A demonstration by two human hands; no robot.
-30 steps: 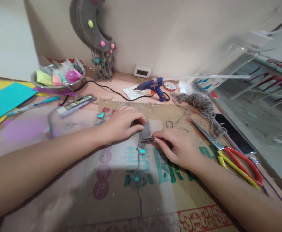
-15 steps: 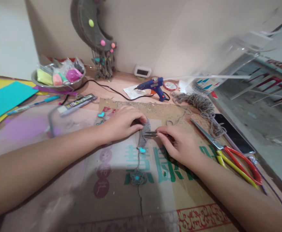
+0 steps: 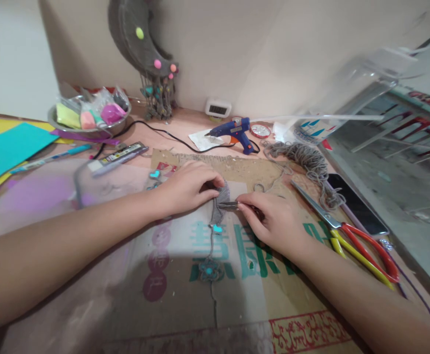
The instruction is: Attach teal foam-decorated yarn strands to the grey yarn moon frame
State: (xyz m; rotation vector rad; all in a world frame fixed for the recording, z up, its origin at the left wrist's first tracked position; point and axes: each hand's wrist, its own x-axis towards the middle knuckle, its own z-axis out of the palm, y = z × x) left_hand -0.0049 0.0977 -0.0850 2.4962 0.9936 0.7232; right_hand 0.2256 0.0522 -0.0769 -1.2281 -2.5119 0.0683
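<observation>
My left hand (image 3: 194,189) pinches the upper edge of a small grey yarn-covered piece (image 3: 221,206) between thumb and fingers. From the right, my right hand (image 3: 272,219) holds metal tweezers (image 3: 229,205), their tips together against that piece. A turquoise heart (image 3: 217,229) lies just under it. Further down the same grey cord comes a grey flower (image 3: 210,270) with a turquoise centre, and the cord's loose tail runs toward me. Beside my left wrist is another turquoise heart (image 3: 155,174), partly hidden pieces below it. All this rests on a printed cardboard sheet (image 3: 292,295).
Scissors (image 3: 334,223) with red and yellow handles, a phone (image 3: 357,204) and grey yarn (image 3: 299,157) lie at the right. A blue glue gun (image 3: 233,130) stands behind. At the left are a metal bowl (image 3: 89,132) of bagged clay and a turquoise sheet (image 3: 14,147).
The tweezers' tips, slightly apart before, have come together on the grey piece. My left hand and the flower cord have stayed in place.
</observation>
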